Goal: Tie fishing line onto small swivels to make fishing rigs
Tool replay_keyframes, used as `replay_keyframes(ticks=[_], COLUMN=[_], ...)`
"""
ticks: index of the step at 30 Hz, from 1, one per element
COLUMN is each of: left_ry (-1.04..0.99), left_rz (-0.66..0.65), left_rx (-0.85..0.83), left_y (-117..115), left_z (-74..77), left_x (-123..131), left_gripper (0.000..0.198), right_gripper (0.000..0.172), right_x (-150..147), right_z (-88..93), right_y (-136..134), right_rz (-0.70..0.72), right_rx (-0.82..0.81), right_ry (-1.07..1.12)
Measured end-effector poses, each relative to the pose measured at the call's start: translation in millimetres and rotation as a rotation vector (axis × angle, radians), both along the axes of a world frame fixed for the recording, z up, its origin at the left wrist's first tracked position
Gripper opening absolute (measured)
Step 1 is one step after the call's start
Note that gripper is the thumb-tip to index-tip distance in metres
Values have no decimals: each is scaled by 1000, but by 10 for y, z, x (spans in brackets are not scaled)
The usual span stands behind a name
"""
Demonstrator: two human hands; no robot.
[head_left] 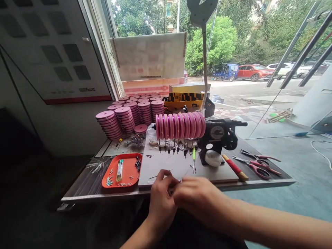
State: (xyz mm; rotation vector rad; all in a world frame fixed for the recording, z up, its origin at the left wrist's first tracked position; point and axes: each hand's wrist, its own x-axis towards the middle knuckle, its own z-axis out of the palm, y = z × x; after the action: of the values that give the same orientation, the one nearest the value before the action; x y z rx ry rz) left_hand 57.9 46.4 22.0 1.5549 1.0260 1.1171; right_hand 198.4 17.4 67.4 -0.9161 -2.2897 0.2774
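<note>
At the front edge of a pale board (176,167), my left hand (163,193) and my right hand (197,195) meet with fingers closed and pinched together. What they pinch is too small and too hidden to name; a thin strand seems to show near the fingertips. Beyond them, a row of pink spools (180,126) is mounted on the shaft of a black winder (218,135). Several small dark pieces (177,149) hang in a row below the spools. A thin green-handled tool (194,155) is upright among them.
An orange tray (122,181) with small parts and a clear tube (119,170) lies left. Stacked pink spools (109,124) stand behind it. Scissors (259,171), pliers (259,155) and a red-wrapped stick (235,168) lie right. A lamp arm (204,62) rises behind the winder.
</note>
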Motion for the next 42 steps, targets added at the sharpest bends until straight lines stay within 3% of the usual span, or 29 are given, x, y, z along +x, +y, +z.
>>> replay_keyframes(ticks=[3, 5, 8, 11, 12, 15, 17, 19, 21, 23, 25, 28, 29, 31, 34, 36, 37, 40, 42], left_ry=[320, 386, 289, 113, 44, -123, -148, -162, -158, -148, -68, 198, 279, 353, 312, 153, 45, -212, -226], left_rz=[204, 219, 66, -74, -106, -201, -228, -235, -220, -181, -69, 134, 169, 138, 3, -71, -101, -199, -240], left_rx=[738, 887, 674, 188, -7, -474, -552, -599, -586, -517, -252, 356, 506, 593, 454, 158, -33, -543, -635], left_y=[-7, -3, 14, 55, 74, 131, 151, 147, 120, 78, 33, -15, -21, -20, 12, 49, 72, 143, 175], left_z=[-94, -114, -41, 92, 128, 177, 174, 164, 151, 125, 75, -23, -46, -58, 19, 99, 133, 186, 186], left_x=[-23, -33, -48, -57, -56, -40, -23, -6, 4, 1, -12, -44, -56, -78, -102, -102, -97, -69, -50], left_gripper=[18, 18, 15, 10, 8, 7, 10, 11, 9, 7, 8, 16, 18, 19, 15, 11, 9, 6, 10], right_gripper=[14, 12, 12, 7, 7, 21, 26, 25, 21, 17, 15, 14, 13, 13, 12, 8, 7, 17, 22], right_x=[-90, -152, -171, -43, 18, 152, 163, 123, 67, 21, -13, -77, -106, -160, -158, -72, -13, 134, 154], right_z=[181, 255, 278, 205, 159, -28, -156, -234, -234, -159, -35, 147, 189, 236, 233, 193, 160, 4, -117], right_y=[324, 540, 644, 434, 330, 61, -35, -79, -96, -77, 16, 314, 430, 613, 636, 485, 385, 120, 26], right_rz=[-101, -73, -43, -107, -126, -47, -26, -23, 19, 59, 19, -89, -84, -42, -20, -72, -98, -41, -3], right_rx=[-386, -469, -474, -353, -241, 401, 651, 718, 627, 406, 83, -375, -438, -501, -508, -404, -290, 361, 642], right_ry=[199, 196, 141, 111, 71, -268, -398, -437, -437, -337, -120, 186, 208, 190, 147, 127, 92, -250, -426])
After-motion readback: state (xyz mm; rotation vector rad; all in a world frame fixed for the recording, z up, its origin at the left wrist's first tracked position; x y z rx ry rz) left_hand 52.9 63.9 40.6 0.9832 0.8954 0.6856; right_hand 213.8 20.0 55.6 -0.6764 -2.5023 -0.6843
